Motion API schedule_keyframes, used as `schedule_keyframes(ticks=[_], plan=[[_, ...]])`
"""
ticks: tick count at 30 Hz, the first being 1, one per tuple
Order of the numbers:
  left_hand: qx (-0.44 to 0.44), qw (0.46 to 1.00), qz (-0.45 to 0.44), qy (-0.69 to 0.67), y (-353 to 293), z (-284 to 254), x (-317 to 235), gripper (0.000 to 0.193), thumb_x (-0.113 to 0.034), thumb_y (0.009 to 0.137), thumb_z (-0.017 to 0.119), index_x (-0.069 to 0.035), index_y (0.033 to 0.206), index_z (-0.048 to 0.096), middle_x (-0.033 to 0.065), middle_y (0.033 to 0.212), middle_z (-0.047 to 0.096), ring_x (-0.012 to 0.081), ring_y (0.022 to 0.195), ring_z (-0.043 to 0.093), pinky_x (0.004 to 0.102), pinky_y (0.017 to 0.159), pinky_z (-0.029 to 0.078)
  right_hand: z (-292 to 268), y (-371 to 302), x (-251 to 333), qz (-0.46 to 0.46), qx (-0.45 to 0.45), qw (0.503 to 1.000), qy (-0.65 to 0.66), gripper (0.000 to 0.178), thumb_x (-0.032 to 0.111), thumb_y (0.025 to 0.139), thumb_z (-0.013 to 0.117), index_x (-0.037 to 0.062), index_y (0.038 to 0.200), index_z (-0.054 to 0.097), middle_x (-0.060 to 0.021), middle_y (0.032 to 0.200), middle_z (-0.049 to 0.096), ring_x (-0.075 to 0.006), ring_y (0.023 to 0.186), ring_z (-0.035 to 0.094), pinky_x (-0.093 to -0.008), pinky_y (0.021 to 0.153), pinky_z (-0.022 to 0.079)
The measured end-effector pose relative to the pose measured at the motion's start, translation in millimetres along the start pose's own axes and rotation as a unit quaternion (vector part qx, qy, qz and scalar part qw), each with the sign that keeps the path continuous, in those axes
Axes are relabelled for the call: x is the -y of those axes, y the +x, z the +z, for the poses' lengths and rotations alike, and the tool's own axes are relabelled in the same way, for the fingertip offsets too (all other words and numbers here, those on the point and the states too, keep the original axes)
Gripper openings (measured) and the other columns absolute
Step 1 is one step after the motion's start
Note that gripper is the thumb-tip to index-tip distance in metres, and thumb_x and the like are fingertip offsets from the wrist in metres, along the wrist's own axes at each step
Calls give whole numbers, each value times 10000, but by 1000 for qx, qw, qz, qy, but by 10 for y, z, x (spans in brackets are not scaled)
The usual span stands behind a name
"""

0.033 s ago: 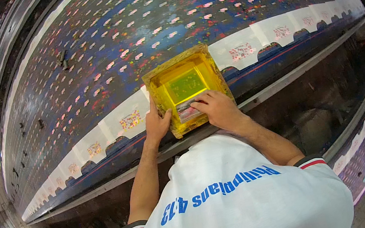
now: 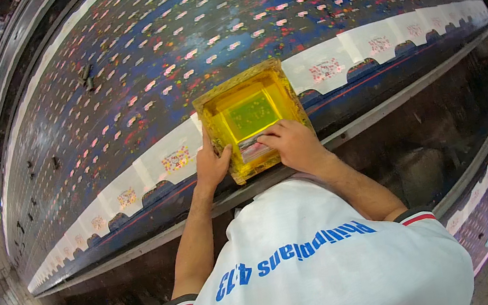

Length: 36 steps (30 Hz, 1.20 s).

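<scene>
A yellow-stained screen-printing frame (image 2: pixel 299 103) lies over the row of white fabric pieces on the long table. My left hand (image 2: pixel 213 167) is closed on the frame's left side, with the thumb over the near left edge. Inside the frame, my right hand (image 2: pixel 296 144) grips a squeegee (image 2: pixel 252 150) near the frame's near side; the fingers hide part of it. Beyond the squeegee, yellow ink covers the mesh (image 2: pixel 250 114), and a greenish rectangle shows through. The fabric beneath the frame is hidden.
White fabric pieces with colourful prints (image 2: pixel 176 159) run left of the frame, and more with pinkish prints (image 2: pixel 325 69) run right. The ink-spattered table (image 2: pixel 132 74) carries many small pale patches. Small dark objects (image 2: pixel 87 77) lie on it. A metal rail (image 2: pixel 375 118) borders the near edge.
</scene>
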State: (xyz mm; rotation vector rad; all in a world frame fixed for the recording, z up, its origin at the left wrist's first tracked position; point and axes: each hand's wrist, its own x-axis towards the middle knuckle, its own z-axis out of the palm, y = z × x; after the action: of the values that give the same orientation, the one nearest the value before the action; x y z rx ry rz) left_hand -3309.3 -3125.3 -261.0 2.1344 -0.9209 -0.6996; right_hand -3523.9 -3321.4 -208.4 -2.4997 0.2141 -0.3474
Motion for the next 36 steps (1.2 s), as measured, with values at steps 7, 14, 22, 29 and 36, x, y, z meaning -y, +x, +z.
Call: schedule_keyframes(ticks=[7,14,22,29,36], plan=[[-6,999,0,51,-15,30,5,995,-288,1001,715,0,1763,145,330,1149,778,510,996,768,541,834,610,44,483,-263,-20,-69,997,6,434,2,834,705,107,1244,804,-92,1187,767,-343,1101,706,-471,954,591],[-18,999,19,24,39,51,78,982,-293,1005,709,-34,1771,152,329,1139,778,513,1000,767,552,850,601,83,994,-488,-60,-94,993,-42,466,24,812,764,131,1262,817,-75,1191,768,-326,1139,703,-479,1005,579],[-7,998,41,-55,71,-40,75,756,-362,1163,492,-103,1790,158,323,1085,778,519,958,766,560,849,594,66,1048,-452,-57,54,997,-18,460,52,832,771,172,1274,812,-88,1179,754,-334,1168,688,-480,1012,572],[-4,1000,-3,-15,53,-4,69,661,-373,1207,361,-180,1804,152,373,1215,744,553,1074,741,572,933,571,2,203,-273,-129,50,990,27,410,7,815,741,127,1201,805,-98,1216,732,-345,1152,688,-476,993,580],[-26,999,22,-4,27,34,158,648,-370,1205,358,-167,1797,187,361,1211,747,557,1089,728,582,937,554,-147,367,-333,-82,-15,997,4,440,-6,828,713,118,1239,809,-101,1204,744,-342,1145,693,-476,986,587]])
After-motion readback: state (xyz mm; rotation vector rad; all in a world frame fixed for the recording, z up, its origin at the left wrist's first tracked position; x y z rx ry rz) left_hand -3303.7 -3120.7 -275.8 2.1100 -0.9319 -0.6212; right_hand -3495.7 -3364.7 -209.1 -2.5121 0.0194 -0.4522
